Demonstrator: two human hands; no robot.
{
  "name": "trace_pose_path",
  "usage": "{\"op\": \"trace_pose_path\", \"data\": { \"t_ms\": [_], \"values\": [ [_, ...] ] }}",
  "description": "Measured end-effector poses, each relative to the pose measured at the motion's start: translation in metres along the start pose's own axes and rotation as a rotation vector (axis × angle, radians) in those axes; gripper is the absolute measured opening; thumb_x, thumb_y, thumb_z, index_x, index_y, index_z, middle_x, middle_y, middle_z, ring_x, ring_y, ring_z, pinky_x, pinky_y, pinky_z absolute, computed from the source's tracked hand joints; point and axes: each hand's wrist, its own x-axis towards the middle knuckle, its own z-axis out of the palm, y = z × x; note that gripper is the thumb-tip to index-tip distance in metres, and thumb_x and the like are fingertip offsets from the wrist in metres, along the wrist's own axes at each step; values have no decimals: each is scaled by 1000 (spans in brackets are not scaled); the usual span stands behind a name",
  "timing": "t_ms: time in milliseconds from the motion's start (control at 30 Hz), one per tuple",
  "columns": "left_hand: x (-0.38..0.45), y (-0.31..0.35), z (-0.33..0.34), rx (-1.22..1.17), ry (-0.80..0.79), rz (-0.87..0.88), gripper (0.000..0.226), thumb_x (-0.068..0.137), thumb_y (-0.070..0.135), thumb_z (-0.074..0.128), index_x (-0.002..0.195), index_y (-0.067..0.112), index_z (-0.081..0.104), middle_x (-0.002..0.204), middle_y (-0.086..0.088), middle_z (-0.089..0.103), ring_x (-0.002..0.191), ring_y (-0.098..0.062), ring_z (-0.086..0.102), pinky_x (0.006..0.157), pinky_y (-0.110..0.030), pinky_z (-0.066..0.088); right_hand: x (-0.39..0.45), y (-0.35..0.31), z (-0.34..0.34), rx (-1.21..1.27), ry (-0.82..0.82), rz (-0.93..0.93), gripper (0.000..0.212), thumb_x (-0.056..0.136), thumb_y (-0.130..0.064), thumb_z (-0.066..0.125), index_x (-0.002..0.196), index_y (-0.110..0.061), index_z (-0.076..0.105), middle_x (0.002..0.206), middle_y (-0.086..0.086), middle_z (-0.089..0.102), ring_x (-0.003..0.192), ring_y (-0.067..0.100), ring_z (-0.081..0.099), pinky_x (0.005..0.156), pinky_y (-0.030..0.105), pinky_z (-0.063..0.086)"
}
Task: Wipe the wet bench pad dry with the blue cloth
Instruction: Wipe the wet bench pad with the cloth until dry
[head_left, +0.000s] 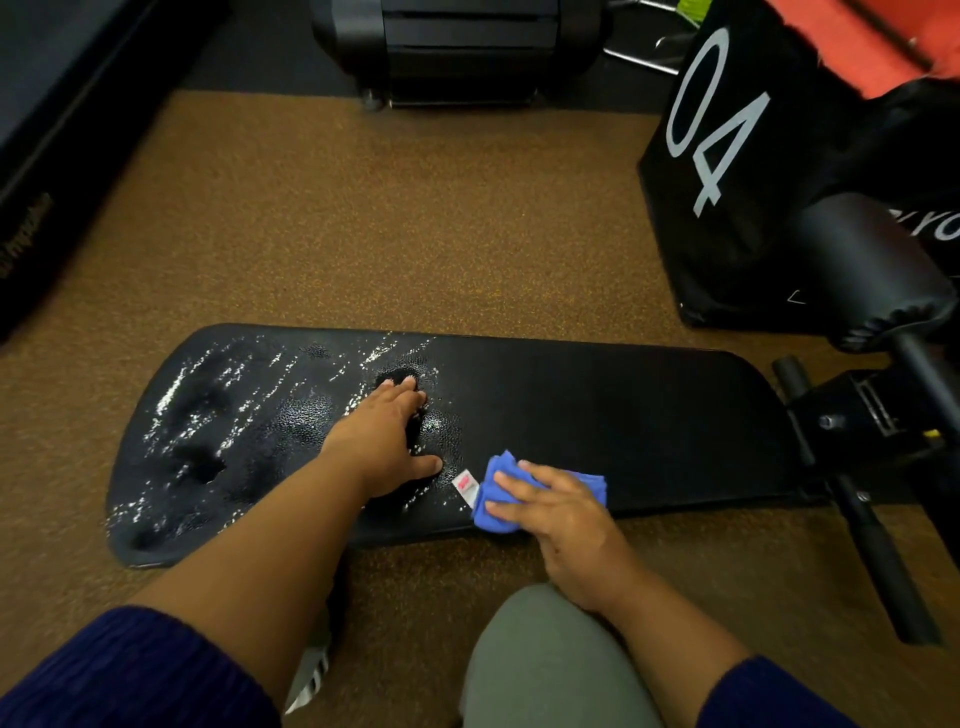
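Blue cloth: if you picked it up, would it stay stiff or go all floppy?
Probably floppy: the blue cloth is bunched in soft folds under the right hand. It looks light, being small and thin. It may turn soggy, since the bench pad glistens with water.

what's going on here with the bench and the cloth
A person is wiping a wet bench pad dry. The right hand presses a bunched blue cloth on the pad's near edge, and the left hand rests flat on it. The right part looks dry; the left part shows water droplets.
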Motion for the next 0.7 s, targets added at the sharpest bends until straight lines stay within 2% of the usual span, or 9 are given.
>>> {"op": "trace_pose_path", "data": {
  "t_ms": [67, 167, 267, 367, 467, 567, 633, 700],
  "values": [
    [0, 0, 0, -4, -1, 0, 94, 75, 53, 71, 150, 23, 23, 161, 11, 8, 149, -11, 5, 119, -36, 21, -9, 13, -11, -21, -74, -53, 43, 84, -9, 40, 114, -25, 65, 131, -4, 56, 128, 16, 41, 108, 27, 29],
    [0, 0, 0, -5, -7, 1, 94, 76, 53, 70, 150, 23, 22, 161, 10, 7, 149, -11, 4, 118, -35, 19, -20, 43, -31, -79, -7, -13, 46, 83, -6, 39, 117, -24, 64, 131, 0, 56, 126, 20, 45, 108, 31, 32],
    [1, 0, 1, -4, -4, 1, 93, 76, 53, 70, 150, 23, 22, 161, 10, 7, 149, -12, 4, 118, -36, 19, -17, 57, -45, -140, 163, 199, 45, 82, -1, 41, 116, -19, 65, 129, 4, 57, 120, 28, 49, 108, 31, 31],
    [2, -1, 2, -1, 0, -1, 94, 74, 54, 70, 150, 23, 23, 161, 10, 8, 149, -12, 5, 118, -37, 21, 2, 39, -25, -146, 271, 392, 46, 77, 11, 50, 113, -14, 67, 126, 9, 60, 118, 36, 50, 107, 31, 29],
    [3, -1, 2, 2, 1, 0, 94, 74, 54, 71, 150, 23, 24, 161, 10, 9, 149, -12, 5, 118, -36, 21, 29, 11, 2, -59, 221, 264, 41, 81, -1, 44, 112, -14, 68, 125, 9, 61, 118, 32, 50, 108, 28, 27],
    [2, -1, 1, -1, 4, -1, 94, 75, 54, 70, 150, 23, 23, 161, 11, 7, 149, -11, 4, 117, -36, 21, 54, 3, 4, -60, 149, 207, 43, 78, 4, 52, 113, -16, 68, 125, 8, 61, 114, 34, 52, 106, 33, 29],
    [0, -1, 1, -4, 8, 2, 94, 75, 54, 69, 150, 24, 22, 161, 12, 7, 149, -10, 3, 117, -36, 22, 63, 12, -2, -132, 192, 178, 38, 80, -4, 51, 111, -19, 68, 123, 5, 63, 110, 29, 50, 102, 35, 34],
    [0, -1, 1, 0, 13, 6, 94, 76, 55, 68, 151, 25, 20, 161, 12, 5, 149, -10, 2, 116, -35, 22, 73, 26, -13, -246, 248, 274, 36, 84, -17, 46, 111, -27, 67, 126, -2, 62, 108, 25, 44, 92, 38, 37]
  ]
}}
